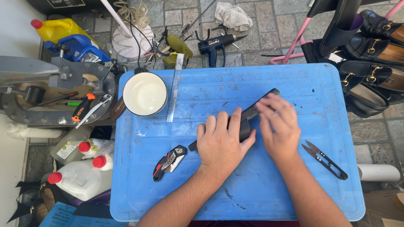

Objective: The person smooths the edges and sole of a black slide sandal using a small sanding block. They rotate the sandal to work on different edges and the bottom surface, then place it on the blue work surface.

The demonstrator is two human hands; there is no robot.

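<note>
A black leather strip [251,113] lies diagonally across the blue plastic table [294,84]. My left hand [223,141] presses down on its lower part, fingers wrapped over a folded section. My right hand [280,126] pinches the upper end of the strip with fingertips. A red and black folding utility knife [169,162] lies just left of my left wrist. Black thread snips [325,159] lie to the right of my right forearm.
A white round bowl [144,93] and a metal ruler [175,88] sit at the table's far left. Black loafers [370,63] hang on a pink rack to the right. White bottles with red caps [84,168], a metal stand and a heat gun [219,44] crowd the floor.
</note>
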